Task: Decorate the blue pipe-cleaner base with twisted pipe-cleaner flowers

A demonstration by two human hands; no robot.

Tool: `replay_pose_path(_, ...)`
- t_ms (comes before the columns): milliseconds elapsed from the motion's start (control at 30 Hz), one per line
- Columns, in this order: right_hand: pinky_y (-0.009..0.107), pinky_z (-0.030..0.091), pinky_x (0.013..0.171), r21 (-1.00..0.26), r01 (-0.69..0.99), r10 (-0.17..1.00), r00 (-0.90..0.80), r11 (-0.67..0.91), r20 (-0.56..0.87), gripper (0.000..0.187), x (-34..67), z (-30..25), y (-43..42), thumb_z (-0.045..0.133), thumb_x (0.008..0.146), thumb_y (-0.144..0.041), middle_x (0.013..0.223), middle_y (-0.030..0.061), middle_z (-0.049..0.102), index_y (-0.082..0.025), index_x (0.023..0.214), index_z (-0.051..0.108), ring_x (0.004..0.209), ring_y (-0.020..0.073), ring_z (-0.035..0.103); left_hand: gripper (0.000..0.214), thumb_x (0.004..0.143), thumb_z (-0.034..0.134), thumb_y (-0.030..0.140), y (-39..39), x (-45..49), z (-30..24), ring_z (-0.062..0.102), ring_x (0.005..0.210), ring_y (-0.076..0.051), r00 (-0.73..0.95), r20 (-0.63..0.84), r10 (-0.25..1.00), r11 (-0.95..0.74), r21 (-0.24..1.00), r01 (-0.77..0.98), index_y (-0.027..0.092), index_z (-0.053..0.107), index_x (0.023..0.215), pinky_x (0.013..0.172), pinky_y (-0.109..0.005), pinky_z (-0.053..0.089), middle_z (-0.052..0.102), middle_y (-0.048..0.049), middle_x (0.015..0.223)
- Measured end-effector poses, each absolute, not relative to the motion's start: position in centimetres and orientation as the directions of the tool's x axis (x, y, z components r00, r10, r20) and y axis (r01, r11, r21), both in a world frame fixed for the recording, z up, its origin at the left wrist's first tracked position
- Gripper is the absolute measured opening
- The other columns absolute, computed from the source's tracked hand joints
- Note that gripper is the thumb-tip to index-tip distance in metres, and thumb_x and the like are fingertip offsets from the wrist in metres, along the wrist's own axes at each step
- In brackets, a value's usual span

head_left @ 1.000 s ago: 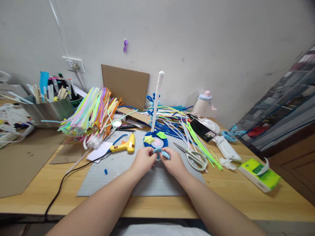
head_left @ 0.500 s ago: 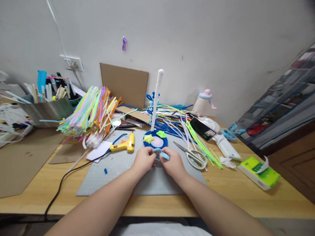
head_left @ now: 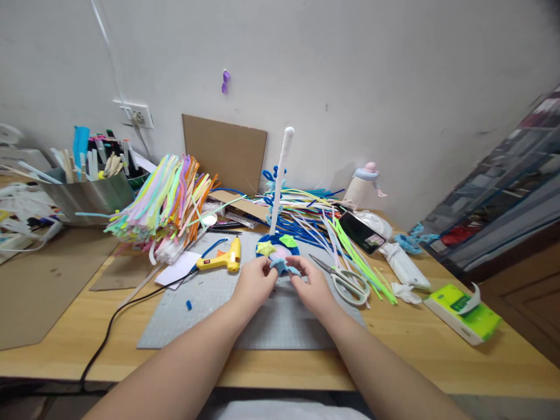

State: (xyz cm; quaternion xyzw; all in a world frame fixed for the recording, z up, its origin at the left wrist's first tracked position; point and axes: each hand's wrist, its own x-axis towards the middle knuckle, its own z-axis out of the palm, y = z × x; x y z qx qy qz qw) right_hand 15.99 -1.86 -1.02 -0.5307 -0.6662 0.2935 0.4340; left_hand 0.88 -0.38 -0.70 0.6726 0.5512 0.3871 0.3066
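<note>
Between my two hands is a light-blue fuzzy pipe-cleaner piece (head_left: 280,266), bent into a small shape. My left hand (head_left: 254,281) pinches its left end, and my right hand (head_left: 310,282) has thumb and fingers closed on its right end. Just behind them stands a round dark-blue base (head_left: 261,238) bearing yellow-green stars (head_left: 265,249) and a pale pink disc (head_left: 280,253). A white wrapped rod (head_left: 282,175) rises from this base, slightly tilted. Blue curled loops (head_left: 268,175) show beside the rod.
A yellow glue gun (head_left: 221,258) lies left on the grey cutting mat (head_left: 192,326), scissors (head_left: 347,281) on the right. Pipe-cleaner bundles (head_left: 161,198) crowd the back left. A phone (head_left: 362,231), a bottle (head_left: 363,182) and a green tissue pack (head_left: 464,312) are to the right.
The light-blue piece has turned and flattened between my fingers, its earlier loop now lying more spread out. My right fingers have shifted upward and loosened. The view has moved slightly.
</note>
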Motion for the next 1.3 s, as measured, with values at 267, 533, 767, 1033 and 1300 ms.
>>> replay_pose_path(267,0.029,0.045,0.071,-0.762,0.582,0.955,-0.108,0.286,0.276,0.021,15.7,-1.5,-1.9,0.046,0.079,-0.02,0.084,0.0031,0.069,-0.02,0.089,0.064,0.079,0.0201,0.062,0.012,0.072,0.048,0.019,-0.7,1.4,-1.2,0.048,0.057,-0.012,0.218,0.22,0.951,-0.303,0.805,0.51,0.016,0.06,0.071,0.054,-0.022,0.031,0.056,0.0018,0.061)
replay_pose_path(533,0.026,0.042,0.067,-0.625,0.698,0.934,-0.201,0.349,0.297,0.018,16.1,-1.2,-2.0,0.047,0.075,-0.016,0.079,0.0016,0.066,-0.021,0.081,0.063,0.074,0.0182,0.059,0.011,0.071,0.046,0.015,-0.6,1.1,-1.3,0.044,0.056,-0.011,0.319,0.214,0.923,-0.368,0.731,0.575,0.017,0.052,0.062,0.052,-0.023,0.025,0.05,0.0029,0.056)
replay_pose_path(767,0.023,0.038,0.06,-0.536,0.741,0.912,-0.285,0.404,0.293,0.013,16.4,-1.0,-1.8,0.048,0.075,-0.016,0.07,0.0008,0.064,-0.02,0.074,0.06,0.067,0.0158,0.057,0.015,0.072,0.045,0.018,-0.6,0.9,-1.6,0.044,0.054,-0.012,0.332,0.149,0.931,-0.33,0.732,0.596,0.017,0.052,0.059,0.051,-0.023,0.023,0.051,0.002,0.054)
replay_pose_path(1033,0.025,0.036,0.063,-0.453,0.771,0.887,-0.32,0.448,0.332,0.013,16.4,-0.8,-1.8,0.049,0.074,-0.015,0.072,0.0022,0.065,-0.02,0.072,0.061,0.07,0.017,0.056,0.016,0.071,0.045,0.016,-0.9,1.0,-1.3,0.041,0.054,-0.012,0.351,0.202,0.914,-0.387,0.694,0.607,0.018,0.047,0.056,0.051,-0.024,0.021,0.045,0.0032,0.053)
replay_pose_path(1300,0.026,0.034,0.063,-0.429,0.815,0.897,-0.228,0.388,0.379,0.012,15.6,-1.1,-2.5,0.049,0.073,-0.014,0.07,0.0032,0.063,-0.019,0.069,0.06,0.07,0.0183,0.054,0.015,0.071,0.046,0.018,-1.2,1.3,-1.6,0.041,0.052,-0.012,0.289,0.187,0.939,-0.331,0.722,0.607,0.018,0.047,0.056,0.05,-0.024,0.021,0.044,0.0037,0.051)
